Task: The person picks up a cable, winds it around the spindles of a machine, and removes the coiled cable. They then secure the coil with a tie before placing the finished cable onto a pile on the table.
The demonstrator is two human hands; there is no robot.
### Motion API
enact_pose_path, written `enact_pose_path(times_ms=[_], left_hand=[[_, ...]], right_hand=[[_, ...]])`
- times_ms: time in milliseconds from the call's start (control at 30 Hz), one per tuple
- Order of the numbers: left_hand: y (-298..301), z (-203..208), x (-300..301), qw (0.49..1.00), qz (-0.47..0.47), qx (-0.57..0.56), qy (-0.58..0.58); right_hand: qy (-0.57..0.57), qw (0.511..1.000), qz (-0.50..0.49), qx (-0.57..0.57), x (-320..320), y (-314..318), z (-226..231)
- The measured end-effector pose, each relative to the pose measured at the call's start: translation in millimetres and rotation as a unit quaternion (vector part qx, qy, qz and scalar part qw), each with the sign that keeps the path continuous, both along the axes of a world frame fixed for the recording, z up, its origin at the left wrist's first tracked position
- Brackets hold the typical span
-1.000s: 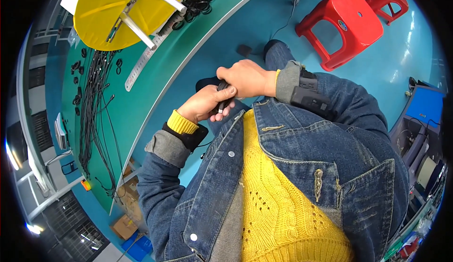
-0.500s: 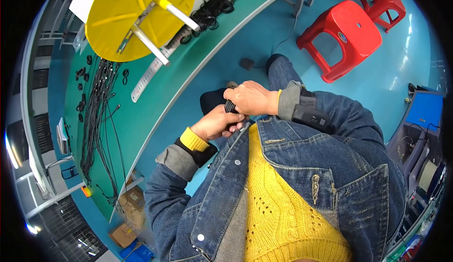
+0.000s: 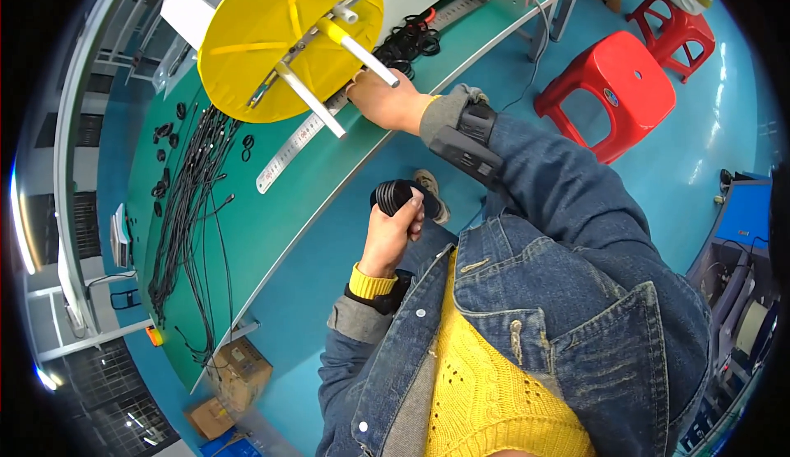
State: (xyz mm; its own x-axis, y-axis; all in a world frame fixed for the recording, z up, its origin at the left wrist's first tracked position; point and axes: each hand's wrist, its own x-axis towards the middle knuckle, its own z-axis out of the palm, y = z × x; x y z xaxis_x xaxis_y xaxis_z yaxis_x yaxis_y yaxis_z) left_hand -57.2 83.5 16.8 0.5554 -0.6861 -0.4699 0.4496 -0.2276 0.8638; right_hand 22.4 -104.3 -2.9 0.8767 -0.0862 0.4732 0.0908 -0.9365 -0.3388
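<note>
My left hand (image 3: 393, 230) is closed around a bundle of coiled black cable (image 3: 395, 197), held over the floor just off the table's edge. My right hand (image 3: 387, 101) reaches out to the table, by the prongs of a winding machine with a yellow disc (image 3: 263, 37). One white prong passes in front of its fingers, so I cannot see whether they hold anything. Beside the disc, a heap of black cable coils (image 3: 410, 44) lies on the table. A steel ruler (image 3: 284, 154) runs along the table under the prongs.
Long loose black cables (image 3: 185, 202) spread over the green table (image 3: 255, 226) at the left, with small black coils (image 3: 160, 185) beside them. Two red stools (image 3: 617, 86) stand on the right. Cardboard boxes (image 3: 239, 366) sit below the table's near end.
My hands were together on the coiled cable. My right hand has let go and moved up to the table beside the yellow disc; my left hand keeps the cable. The view has shifted slightly.
</note>
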Motion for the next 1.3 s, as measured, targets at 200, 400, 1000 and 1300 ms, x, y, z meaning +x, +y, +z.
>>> enact_pose_path(times_ms=[200, 400, 1000, 1300], left_hand=[[3.2, 3.8, 36.5, 0.982, 0.143, -0.093, -0.075], [-24.5, 0.7, 71.1, 0.921, 0.177, -0.093, -0.334], [-46.3, -10.2, 108.6, 0.81, 0.183, 0.045, -0.555], [-17.2, 12.8, 79.0, 0.965, 0.164, -0.091, -0.186]], right_hand=[[-0.031, 0.963, 0.036, 0.265, -19.0, 16.3, 17.5], [0.152, 0.672, 0.06, 0.722, -43.4, 21.8, 22.3], [0.001, 0.639, -0.028, 0.769, -58.4, 6.8, 20.4], [0.083, 0.631, 0.038, 0.77, -83.8, 9.4, 23.3]])
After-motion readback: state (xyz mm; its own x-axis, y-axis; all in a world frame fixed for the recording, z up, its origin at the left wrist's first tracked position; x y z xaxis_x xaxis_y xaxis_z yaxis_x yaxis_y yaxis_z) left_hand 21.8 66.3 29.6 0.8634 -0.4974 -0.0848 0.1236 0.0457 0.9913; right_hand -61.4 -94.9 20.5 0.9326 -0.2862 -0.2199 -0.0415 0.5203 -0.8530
